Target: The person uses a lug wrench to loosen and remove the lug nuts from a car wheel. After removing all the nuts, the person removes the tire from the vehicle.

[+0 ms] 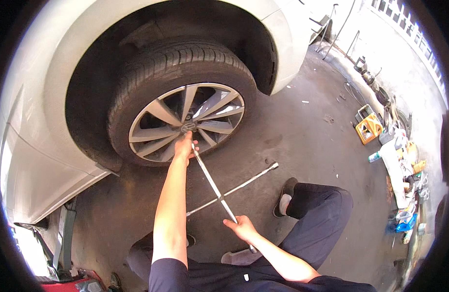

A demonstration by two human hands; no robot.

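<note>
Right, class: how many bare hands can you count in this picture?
2: the bare left hand near the silver-spoked wheel's centre, and the bare right hand gripping the silver metal cross-shaped wrench.

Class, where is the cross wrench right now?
In the head view, the cross wrench is near the middle, below the wheel, with the left hand at its upper end and the right hand gripping lower.
</note>
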